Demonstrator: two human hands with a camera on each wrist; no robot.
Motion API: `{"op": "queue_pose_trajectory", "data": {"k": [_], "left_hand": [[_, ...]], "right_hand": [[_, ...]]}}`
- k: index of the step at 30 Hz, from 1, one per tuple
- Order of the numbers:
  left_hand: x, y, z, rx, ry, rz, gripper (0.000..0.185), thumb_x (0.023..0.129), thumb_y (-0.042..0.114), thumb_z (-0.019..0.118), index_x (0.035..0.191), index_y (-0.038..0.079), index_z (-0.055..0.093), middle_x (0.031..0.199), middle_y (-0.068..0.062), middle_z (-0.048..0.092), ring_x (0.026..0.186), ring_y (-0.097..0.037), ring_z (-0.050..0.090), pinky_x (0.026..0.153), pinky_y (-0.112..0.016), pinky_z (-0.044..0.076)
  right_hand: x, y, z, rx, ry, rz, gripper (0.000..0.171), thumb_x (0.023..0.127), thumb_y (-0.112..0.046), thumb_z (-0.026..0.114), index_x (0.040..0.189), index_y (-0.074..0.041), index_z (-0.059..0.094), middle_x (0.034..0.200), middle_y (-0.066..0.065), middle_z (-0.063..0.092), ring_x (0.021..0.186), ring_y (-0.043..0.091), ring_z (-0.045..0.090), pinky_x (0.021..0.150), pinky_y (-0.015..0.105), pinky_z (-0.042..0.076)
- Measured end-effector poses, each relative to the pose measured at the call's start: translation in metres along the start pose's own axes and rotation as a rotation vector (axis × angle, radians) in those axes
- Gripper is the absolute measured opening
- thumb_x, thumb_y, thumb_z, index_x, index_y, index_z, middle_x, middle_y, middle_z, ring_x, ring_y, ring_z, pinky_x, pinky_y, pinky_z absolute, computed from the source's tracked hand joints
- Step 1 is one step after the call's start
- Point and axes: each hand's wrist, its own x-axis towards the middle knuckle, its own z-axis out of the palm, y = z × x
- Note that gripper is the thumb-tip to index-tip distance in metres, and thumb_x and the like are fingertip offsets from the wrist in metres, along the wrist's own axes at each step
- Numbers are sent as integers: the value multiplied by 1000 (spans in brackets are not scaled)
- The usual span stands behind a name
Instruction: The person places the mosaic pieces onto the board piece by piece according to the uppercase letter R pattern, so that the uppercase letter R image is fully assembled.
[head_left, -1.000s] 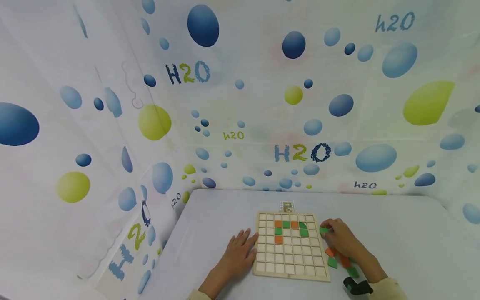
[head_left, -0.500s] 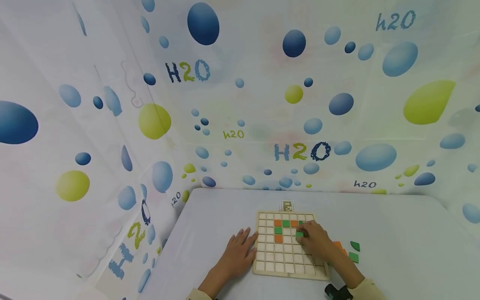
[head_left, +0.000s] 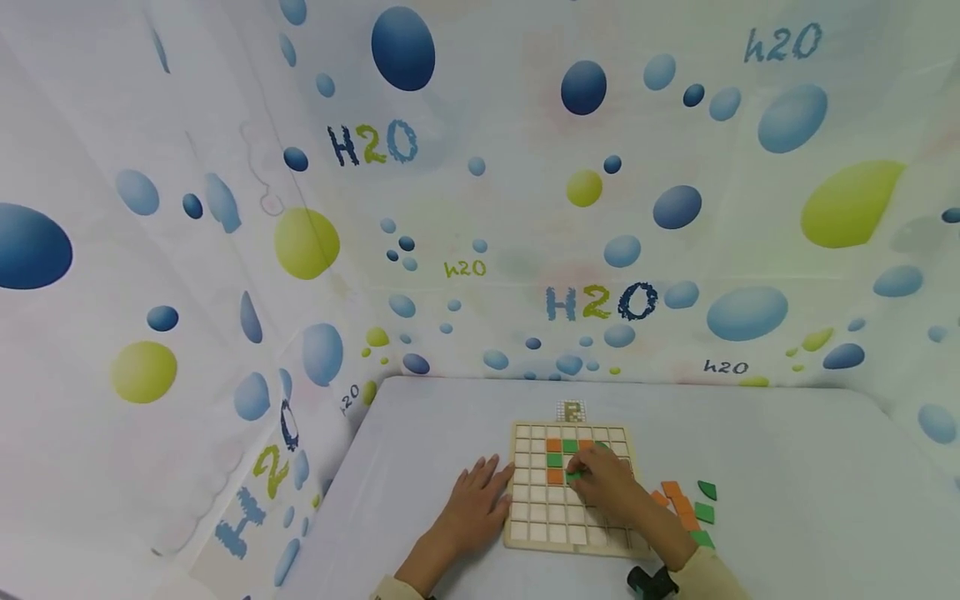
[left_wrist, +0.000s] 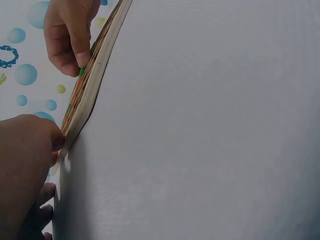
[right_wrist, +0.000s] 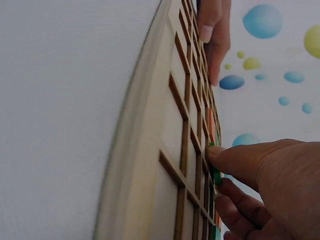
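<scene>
A wooden grid board (head_left: 536, 514) lies on the table, its cells partly filled with orange and green tiles. My right hand (head_left: 609, 483) is over the middle of the board. Between thumb and fingers it pinches a green tile (right_wrist: 217, 176), held low at a cell right of the lower orange tile (head_left: 555, 476). My left hand (head_left: 474, 504) lies flat beside the board, fingers extended, the fingertips touching its left edge. Placed tiles form a top row and a short left column. The right hand covers some cells on the board's right side.
Right of the board lie loose orange tiles (head_left: 681, 506), a green square tile (head_left: 703, 512) and a green quarter-round tile (head_left: 707, 490). A small pattern card (head_left: 572, 410) sits behind the board. A black device (head_left: 651, 583) is at the right wrist. A printed curtain (head_left: 517, 217) hangs behind the table.
My right hand has carried a green tile from the board's right side leftward to a cell near its middle. The left hand has stayed at the left edge.
</scene>
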Motion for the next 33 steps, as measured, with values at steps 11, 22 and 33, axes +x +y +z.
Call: {"op": "queue_pose_trajectory", "data": {"k": [11, 22, 33], "left_hand": [[-1, 1, 0, -13, 3, -2, 53, 110, 38, 46, 161, 22, 46, 169, -14, 37, 158, -41, 30, 125, -67, 24], [0, 0, -2, -20, -1, 1, 53, 110, 37, 46, 161, 22, 46, 169, -14, 37, 158, -41, 30, 124, -67, 24], [0, 1, -1, -16, -3, -8, 53, 110, 37, 46, 161, 22, 46, 169, -14, 37, 158, -41, 29, 125, -67, 24]], "right_hand": [[-4, 2, 1, 14, 19, -67, 14, 94, -6, 78, 97, -19, 74, 100, -6, 63, 91, 16, 62, 77, 40, 49], [-6, 5, -3, 26, -31, -68, 13, 95, -9, 76, 101, -20, 77, 107, -4, 66, 98, 19, 60, 80, 47, 48], [-30, 28, -57, -35, -47, 221, 11, 99, -19, 73, 100, -8, 68, 94, 5, 58, 82, 16, 55, 69, 33, 50]]}}
